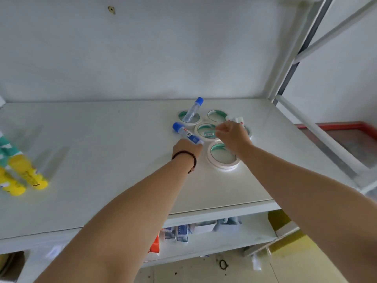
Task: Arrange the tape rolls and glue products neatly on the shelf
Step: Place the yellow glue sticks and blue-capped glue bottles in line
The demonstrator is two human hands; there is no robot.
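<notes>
On the white shelf (102,139), tape rolls (223,155) lie clustered flat. The left hand (186,149) has its fingers clamped on a blue-capped glue stick (186,133); the right hand (232,135) pinches another glue stick (237,120), likely to clear them off the rolls.

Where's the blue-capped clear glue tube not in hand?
Head view, right of centre: the blue-capped clear glue tube lies tilted across the back-left white tape roll.

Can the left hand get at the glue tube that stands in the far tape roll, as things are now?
Probably not yet: the left hand already holds another glue tube. The standing tube itself is uncovered.
</notes>
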